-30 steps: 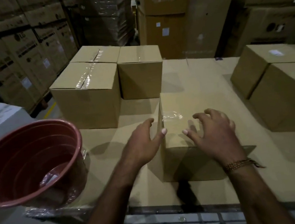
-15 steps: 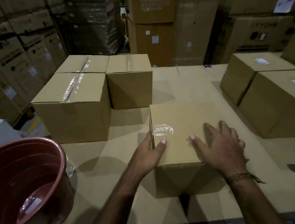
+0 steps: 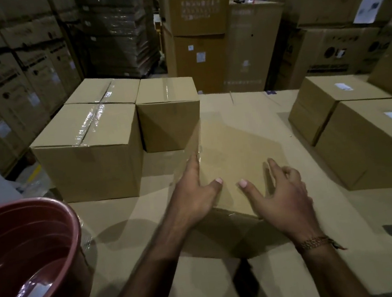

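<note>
**A:** What sits at the centre?

**B:** A plain brown cardboard box with clear tape along one edge [image 3: 235, 158]. It is blurred and turned at an angle, on the near middle of a work surface covered in cardboard sheets [image 3: 246, 107], between a person's two bare hands.

**A:** And the hands?

**B:** The left hand [image 3: 195, 192] lies against the box's left side, fingers straight and thumb laid across the top face. The right hand [image 3: 279, 194] is over the top's right part, its fingers spread and loosely bent and its thumb tip on the cardboard. A gold-coloured chain bracelet [image 3: 312, 242] circles that wrist. Whether the box's base lies flat cannot be told.

**A:** What surrounds it?

**B:** To the left stands a larger taped brown carton [image 3: 91, 151]. Behind it is a second taped carton [image 3: 106, 90], and a narrower brown carton [image 3: 168, 112] stands just beside them. To the right, well apart, are two brown cartons with white labels, one near [image 3: 372, 141] and one behind it [image 3: 327, 97]. A round reddish-brown plastic tub [image 3: 22, 231] fills the lower left corner. Tall stacks of printed warehouse cartons [image 3: 8, 80] wall in the scene.
</note>
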A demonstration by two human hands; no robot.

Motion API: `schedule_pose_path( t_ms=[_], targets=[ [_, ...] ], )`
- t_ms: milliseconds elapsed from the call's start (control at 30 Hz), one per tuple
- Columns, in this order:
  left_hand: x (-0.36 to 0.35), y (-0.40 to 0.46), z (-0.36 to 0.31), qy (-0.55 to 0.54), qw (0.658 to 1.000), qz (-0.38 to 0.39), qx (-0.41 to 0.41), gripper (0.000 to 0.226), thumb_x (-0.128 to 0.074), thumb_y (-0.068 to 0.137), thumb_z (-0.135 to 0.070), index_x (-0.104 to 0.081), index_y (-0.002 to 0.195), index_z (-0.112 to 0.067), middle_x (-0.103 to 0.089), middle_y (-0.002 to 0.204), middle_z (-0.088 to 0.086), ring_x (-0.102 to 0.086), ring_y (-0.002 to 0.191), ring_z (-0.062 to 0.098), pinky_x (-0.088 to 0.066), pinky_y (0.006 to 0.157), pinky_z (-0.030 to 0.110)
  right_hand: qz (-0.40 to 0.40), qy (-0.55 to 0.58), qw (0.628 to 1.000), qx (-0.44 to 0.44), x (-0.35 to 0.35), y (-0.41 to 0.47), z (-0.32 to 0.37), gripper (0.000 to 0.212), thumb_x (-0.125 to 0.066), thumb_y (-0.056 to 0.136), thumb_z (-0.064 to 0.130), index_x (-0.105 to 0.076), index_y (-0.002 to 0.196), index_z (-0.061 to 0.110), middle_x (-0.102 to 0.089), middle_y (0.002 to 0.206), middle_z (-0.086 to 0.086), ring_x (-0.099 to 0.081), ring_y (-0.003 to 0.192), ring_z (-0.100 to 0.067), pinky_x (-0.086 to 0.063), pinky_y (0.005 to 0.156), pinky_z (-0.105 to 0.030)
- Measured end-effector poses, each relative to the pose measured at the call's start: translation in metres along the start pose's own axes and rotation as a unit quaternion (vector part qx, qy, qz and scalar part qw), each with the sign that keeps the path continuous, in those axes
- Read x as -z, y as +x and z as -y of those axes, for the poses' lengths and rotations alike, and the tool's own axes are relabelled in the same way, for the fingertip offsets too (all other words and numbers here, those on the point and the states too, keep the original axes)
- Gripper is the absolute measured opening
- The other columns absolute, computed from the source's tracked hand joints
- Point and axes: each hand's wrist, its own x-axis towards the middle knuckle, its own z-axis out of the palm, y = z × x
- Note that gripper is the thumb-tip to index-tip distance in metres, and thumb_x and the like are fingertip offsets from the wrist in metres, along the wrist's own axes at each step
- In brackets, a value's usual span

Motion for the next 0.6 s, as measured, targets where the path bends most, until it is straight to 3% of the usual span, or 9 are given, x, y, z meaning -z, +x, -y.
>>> schedule_pose_path(
  t_ms=[100, 200, 300, 367, 467, 600],
  targets=[
    [0.005, 0.010, -0.019, 0.058, 0.998, 0.013, -0.023, 0.064, -0.068, 0.101, -0.031, -0.036, 0.154, -0.045, -0.057, 0.143, -0.012, -0.057, 0.130, 0.019, -0.055, 0.105, 0.050, 0.033, 0.009, 0.999, -0.019, 0.011, 0.013, 0.002, 0.124, -0.039, 0.065, 0.108, -0.020, 0.166, 0.038, -0.035, 0.161, -0.003, -0.045, 0.143, -0.033, -0.041, 0.116, -0.062],
    [0.000, 0.020, -0.034, 0.090, 0.994, 0.044, -0.035, 0.066, -0.070, 0.099, -0.029, -0.037, 0.153, -0.045, -0.056, 0.146, -0.010, -0.057, 0.132, 0.023, -0.054, 0.106, 0.056, 0.015, -0.093, 0.995, 0.015, 0.024, 0.034, -0.004, 0.119, -0.033, 0.073, 0.105, -0.020, 0.167, 0.033, -0.045, 0.161, -0.008, -0.045, 0.144, -0.037, -0.025, 0.123, -0.066],
    [-0.013, 0.027, -0.047, 0.132, 0.986, 0.085, -0.052, 0.077, -0.070, 0.099, -0.028, -0.028, 0.163, -0.042, -0.052, 0.154, -0.008, -0.056, 0.135, 0.022, -0.053, 0.110, 0.051, 0.053, -0.015, 0.998, 0.045, 0.046, 0.056, -0.010, 0.117, -0.055, 0.078, 0.093, -0.003, 0.168, 0.040, -0.031, 0.168, -0.005, -0.040, 0.147, -0.036, -0.037, 0.118, -0.065],
    [-0.027, 0.028, -0.056, 0.171, 0.978, 0.099, -0.066, 0.083, -0.070, 0.100, -0.029, -0.021, 0.166, -0.042, -0.047, 0.160, -0.006, -0.052, 0.139, 0.023, -0.051, 0.113, 0.048, 0.074, 0.042, 0.994, 0.064, 0.062, 0.070, -0.021, 0.130, -0.073, 0.072, 0.084, 0.010, 0.166, 0.047, -0.023, 0.172, -0.001, -0.038, 0.149, -0.034, -0.044, 0.114, -0.064],
    [-0.048, 0.029, -0.069, 0.206, 0.967, 0.125, -0.087, 0.085, -0.071, 0.099, -0.027, -0.021, 0.166, -0.042, -0.044, 0.163, -0.008, -0.049, 0.143, 0.020, -0.048, 0.116, 0.043, 0.097, 0.087, 0.989, 0.072, 0.087, 0.087, -0.042, 0.158, -0.088, 0.046, 0.084, 0.024, 0.155, 0.062, -0.010, 0.178, 0.002, -0.024, 0.159, -0.032, -0.032, 0.123, -0.064],
    [-0.070, 0.033, -0.078, 0.231, 0.952, 0.165, -0.116, 0.083, -0.073, 0.097, -0.021, -0.029, 0.164, -0.042, -0.039, 0.166, -0.014, -0.040, 0.151, 0.014, -0.041, 0.122, 0.043, 0.133, 0.105, 0.983, 0.071, 0.107, 0.098, -0.067, 0.168, -0.097, 0.033, 0.077, 0.030, 0.143, 0.072, 0.001, 0.178, 0.009, -0.010, 0.163, -0.026, -0.021, 0.128, -0.060]
  ],
)
